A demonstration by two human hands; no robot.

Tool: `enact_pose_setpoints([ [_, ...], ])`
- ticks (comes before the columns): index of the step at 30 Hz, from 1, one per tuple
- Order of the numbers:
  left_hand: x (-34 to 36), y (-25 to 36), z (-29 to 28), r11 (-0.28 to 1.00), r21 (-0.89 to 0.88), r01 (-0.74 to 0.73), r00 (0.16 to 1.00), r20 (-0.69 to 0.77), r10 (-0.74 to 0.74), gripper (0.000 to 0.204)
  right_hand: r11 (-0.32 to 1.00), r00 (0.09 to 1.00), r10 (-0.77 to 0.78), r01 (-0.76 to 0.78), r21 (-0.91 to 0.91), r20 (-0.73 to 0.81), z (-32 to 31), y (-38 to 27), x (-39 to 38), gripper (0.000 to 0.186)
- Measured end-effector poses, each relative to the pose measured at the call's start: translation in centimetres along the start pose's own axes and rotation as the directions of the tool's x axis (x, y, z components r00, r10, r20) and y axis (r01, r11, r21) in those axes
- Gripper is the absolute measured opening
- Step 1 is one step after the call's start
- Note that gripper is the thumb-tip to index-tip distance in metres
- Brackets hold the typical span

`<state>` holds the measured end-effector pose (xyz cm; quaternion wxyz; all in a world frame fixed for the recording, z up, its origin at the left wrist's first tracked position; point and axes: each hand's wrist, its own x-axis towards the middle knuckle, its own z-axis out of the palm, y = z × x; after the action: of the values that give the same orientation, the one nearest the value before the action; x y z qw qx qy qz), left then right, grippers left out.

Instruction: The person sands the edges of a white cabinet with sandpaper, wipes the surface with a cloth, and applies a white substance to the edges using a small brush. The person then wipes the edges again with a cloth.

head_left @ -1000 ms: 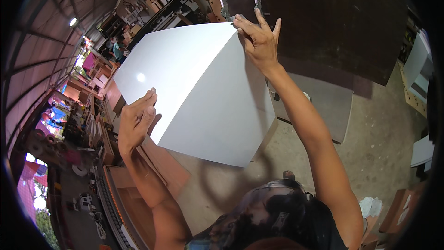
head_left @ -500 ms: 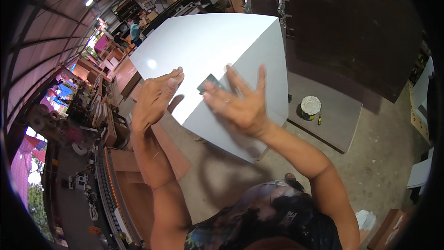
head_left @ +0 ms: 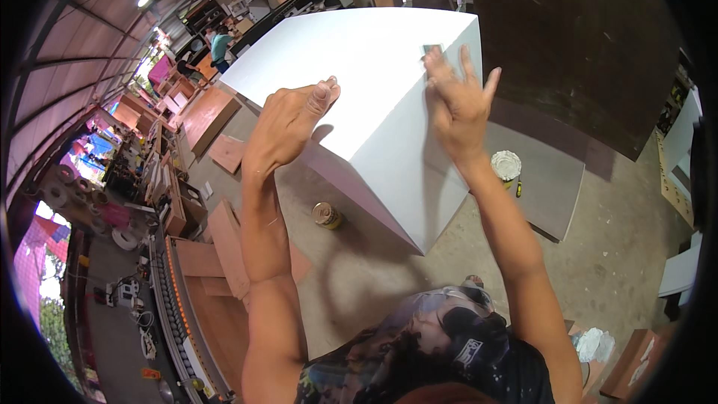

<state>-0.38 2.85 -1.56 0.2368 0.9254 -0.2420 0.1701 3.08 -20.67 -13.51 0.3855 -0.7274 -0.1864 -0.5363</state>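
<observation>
A large white box-like piece (head_left: 359, 67) with glossy faces stands tilted before me, one long edge running away to the far right. Near the far end of that edge, my right hand (head_left: 462, 108) presses a small grey-green piece of sandpaper (head_left: 432, 49) under its fingertips. Its other fingers are spread, and motion blurs them a little. Above the near left part of the top face is my left hand (head_left: 293, 121), its fingers stretched out close together and the thumb alongside. Nothing shows in it, and a small shadow lies beside it; whether it touches the surface I cannot tell.
A tin can (head_left: 327, 215) stands on the floor left of the white piece. To the right, an open tub of white paste (head_left: 505, 165) and a yellow-black cutter (head_left: 519, 185) rest on a grey board (head_left: 557, 191). A dark panel (head_left: 561, 52) rises behind. Two people (head_left: 219, 49) are far left.
My right hand has slid the sandpaper away from me along the edge. The white piece has shifted rightward and away, uncovering the tin can. My left hand has moved right and farther out.
</observation>
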Motion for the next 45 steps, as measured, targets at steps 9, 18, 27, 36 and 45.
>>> enact_pose_setpoints([
  [9, 0.1, -1.3, -0.1, 0.997, 0.040, -0.059, 0.998, -0.007, 0.059, 0.088, 0.997, 0.998, 0.049, -0.048, 0.053, -0.028, 0.7, -3.4, -1.9, 0.037],
  [18, 0.2, -1.3, -1.0, 0.995, 0.098, 0.001, 0.996, 0.090, -0.010, 0.093, 0.994, 1.000, -0.006, 0.005, 0.107, 0.012, 0.8, -8.7, -4.8, 0.046],
  [27, -0.2, -1.2, -0.3, 0.997, 0.065, -0.029, 0.999, 0.024, 0.027, 0.089, 0.990, 0.991, -0.125, 0.121, 0.078, 0.044, 0.5, -9.7, -6.2, 0.044],
  [36, 0.2, -1.3, -0.6, 0.993, 0.113, -0.019, 0.998, 0.060, 0.012, 0.091, 0.958, 0.959, -0.279, 0.282, -0.046, 0.056, -0.1, -7.8, -5.4, 0.048],
  [45, 0.1, -1.2, -0.7, 0.990, 0.135, -0.029, 0.997, 0.070, 0.019, 0.092, 0.977, 0.982, -0.173, 0.181, -0.109, 0.079, -0.6, -5.8, -3.7, 0.039],
])
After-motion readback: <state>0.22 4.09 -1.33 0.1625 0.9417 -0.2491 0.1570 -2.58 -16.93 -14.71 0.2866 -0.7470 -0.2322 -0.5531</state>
